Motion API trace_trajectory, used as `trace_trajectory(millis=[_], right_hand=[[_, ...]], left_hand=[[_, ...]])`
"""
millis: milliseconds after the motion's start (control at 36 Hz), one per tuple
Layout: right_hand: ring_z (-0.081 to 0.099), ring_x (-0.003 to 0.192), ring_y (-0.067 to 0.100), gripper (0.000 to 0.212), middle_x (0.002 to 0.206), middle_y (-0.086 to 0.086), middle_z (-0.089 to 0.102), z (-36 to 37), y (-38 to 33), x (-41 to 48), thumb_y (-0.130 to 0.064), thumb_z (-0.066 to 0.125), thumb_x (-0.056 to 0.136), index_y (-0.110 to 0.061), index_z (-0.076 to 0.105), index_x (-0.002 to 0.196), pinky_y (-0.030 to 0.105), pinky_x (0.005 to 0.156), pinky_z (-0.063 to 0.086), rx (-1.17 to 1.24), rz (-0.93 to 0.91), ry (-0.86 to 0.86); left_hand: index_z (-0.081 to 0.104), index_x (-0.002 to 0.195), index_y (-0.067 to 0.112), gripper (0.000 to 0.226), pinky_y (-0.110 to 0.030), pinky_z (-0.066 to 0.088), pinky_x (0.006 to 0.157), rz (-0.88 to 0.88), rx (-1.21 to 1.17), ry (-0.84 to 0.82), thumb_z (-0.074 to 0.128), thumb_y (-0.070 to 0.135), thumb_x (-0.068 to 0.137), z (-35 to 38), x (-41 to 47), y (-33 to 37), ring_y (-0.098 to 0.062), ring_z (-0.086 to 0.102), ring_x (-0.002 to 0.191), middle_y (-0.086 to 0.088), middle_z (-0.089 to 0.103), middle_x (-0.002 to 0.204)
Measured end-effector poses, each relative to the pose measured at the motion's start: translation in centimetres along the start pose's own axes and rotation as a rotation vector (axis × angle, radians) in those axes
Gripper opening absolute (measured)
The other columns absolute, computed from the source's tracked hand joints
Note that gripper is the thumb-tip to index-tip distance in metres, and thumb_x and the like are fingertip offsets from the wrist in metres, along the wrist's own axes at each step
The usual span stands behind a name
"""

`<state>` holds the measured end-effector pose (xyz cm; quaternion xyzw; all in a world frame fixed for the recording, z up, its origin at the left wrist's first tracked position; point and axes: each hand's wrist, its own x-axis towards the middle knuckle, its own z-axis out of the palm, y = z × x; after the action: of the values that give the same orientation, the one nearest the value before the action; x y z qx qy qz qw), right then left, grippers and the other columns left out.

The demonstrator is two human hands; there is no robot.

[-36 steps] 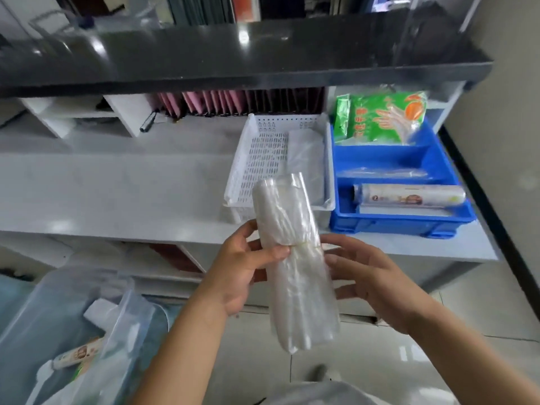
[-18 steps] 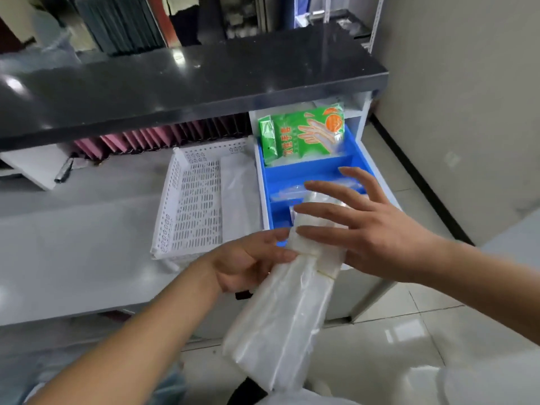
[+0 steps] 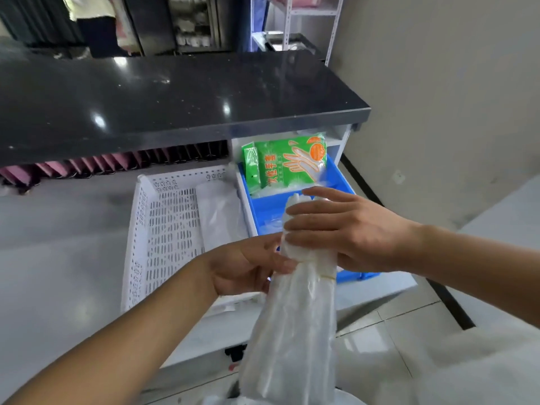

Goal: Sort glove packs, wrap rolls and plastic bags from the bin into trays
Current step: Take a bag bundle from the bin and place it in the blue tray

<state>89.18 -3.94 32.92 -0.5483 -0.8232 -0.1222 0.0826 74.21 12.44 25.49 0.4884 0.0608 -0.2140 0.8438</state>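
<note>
From the head camera, the only view I have, I hold a bundle of clear plastic bags [image 3: 295, 331] out in front of me, bound by a thin rubber band near its upper end. My right hand [image 3: 350, 232] lies over the top of the bundle with its fingers [image 3: 304, 211] spread and curled across it; my left hand [image 3: 242, 267] pinches the same upper part from the other side. The bundle hangs just in front of the worktop [image 3: 58, 244], above the near edge of the two trays.

As for progress, I judge the sort is partway. The white perforated tray [image 3: 163, 229] already holds one bundle of clear bags [image 3: 219, 217] along its right side. The blue tray [image 3: 344, 182] beside it has green glove packs [image 3: 289, 165] standing in its far compartment. Its nearer part is mostly hidden by my hand. This bundle is not yet set down; it likely belongs in the white tray. The bin is out of view, so I cannot tell what remains.
</note>
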Motion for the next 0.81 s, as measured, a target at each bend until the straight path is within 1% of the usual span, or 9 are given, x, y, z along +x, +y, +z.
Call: trace_trajectory(millis=[111,250,361,472,528,583,667,722,806], right_hand=[[0.066,0.102,0.034,0.022,0.109,0.013,0.071,0.6,0.7,0.4,-0.008,0.062,0.09,-0.004,0.072,0.109,0.05,0.101,0.045,-0.019,0.035,-0.011],[0.067,0.087,0.036,0.02,0.099,0.01,0.073,0.4,2.6,-0.1,-0.006,0.061,0.088,-0.007,0.072,0.104,0.045,0.076,0.056,-0.064,0.137,-0.056],[0.069,0.081,0.033,0.026,0.095,0.006,0.075,0.4,5.7,-0.4,-0.006,0.063,0.078,-0.01,0.072,0.102,0.041,0.058,0.057,-0.163,0.282,-0.143],[0.068,0.092,0.03,0.032,0.105,0.0,0.072,1.2,9.3,-0.5,-0.017,0.054,0.083,-0.019,0.066,0.113,0.039,0.063,0.055,-0.232,0.453,-0.252],[0.067,0.096,0.028,0.034,0.111,-0.003,0.071,2.0,11.0,-0.5,-0.024,0.047,0.088,-0.026,0.062,0.119,0.036,0.069,0.054,-0.265,0.52,-0.306],[0.068,0.091,0.029,0.033,0.109,-0.002,0.072,2.8,12.3,-0.6,-0.029,0.046,0.09,-0.03,0.06,0.121,0.035,0.071,0.054,-0.267,0.583,-0.35],[0.067,0.089,0.03,0.031,0.105,0.001,0.072,4.0,14.1,-0.9,-0.035,0.052,0.091,-0.032,0.061,0.121,0.03,0.068,0.049,-0.216,0.659,-0.379],[0.066,0.086,0.031,0.027,0.099,0.003,0.072,5.0,14.8,-1.3,-0.035,0.054,0.09,-0.031,0.063,0.115,0.029,0.062,0.041,-0.179,0.671,-0.394],[0.065,0.087,0.034,0.022,0.097,0.007,0.07,7.1,15.8,-2.1,-0.036,0.054,0.09,-0.028,0.064,0.108,0.03,0.062,0.036,-0.154,0.674,-0.429]], left_hand=[[0.063,0.13,0.022,0.058,-0.041,0.043,0.099,-0.02,0.005,-0.011,0.081,0.02,0.075,-1.6,0.6,0.8,-0.02,0.063,0.103,-0.005,0.066,0.119],[0.065,0.128,0.026,0.047,-0.046,0.031,0.1,-0.05,0.085,0.198,0.073,0.014,0.084,-2.1,1.2,3.7,-0.028,0.049,0.109,-0.009,0.063,0.122],[0.059,0.13,0.035,0.054,-0.023,0.043,0.092,0.072,0.521,0.505,0.073,0.044,0.079,-1.5,0.5,7.6,-0.008,0.059,0.11,0.009,0.065,0.123],[0.044,0.14,0.048,0.095,-0.033,0.038,0.108,0.098,1.018,0.615,0.063,0.087,0.055,-0.5,0.1,10.8,-0.005,0.046,0.131,0.017,0.047,0.147],[0.028,0.147,0.049,0.108,-0.035,0.034,0.109,0.022,1.322,0.661,0.055,0.094,0.053,0.3,0.9,11.2,-0.011,0.036,0.14,0.016,0.033,0.157],[0.018,0.153,0.039,0.109,-0.041,0.032,0.112,-0.048,1.606,0.692,0.056,0.086,0.062,0.9,2.8,10.5,-0.018,0.032,0.144,0.009,0.029,0.16],[0.02,0.153,0.025,0.086,-0.043,0.033,0.108,-0.092,1.861,0.757,0.063,0.049,0.083,0.2,6.2,8.8,-0.025,0.039,0.137,-0.001,0.038,0.154],[0.028,0.149,0.022,0.07,-0.042,0.038,0.101,-0.099,1.919,0.816,0.061,0.025,0.087,-1.2,8.0,8.3,-0.027,0.046,0.129,-0.002,0.047,0.145],[0.046,0.134,0.021,0.054,-0.04,0.05,0.081,-0.112,1.846,0.815,0.059,0.007,0.083,-3.2,9.8,7.6,-0.029,0.058,0.111,-0.004,0.06,0.125]])
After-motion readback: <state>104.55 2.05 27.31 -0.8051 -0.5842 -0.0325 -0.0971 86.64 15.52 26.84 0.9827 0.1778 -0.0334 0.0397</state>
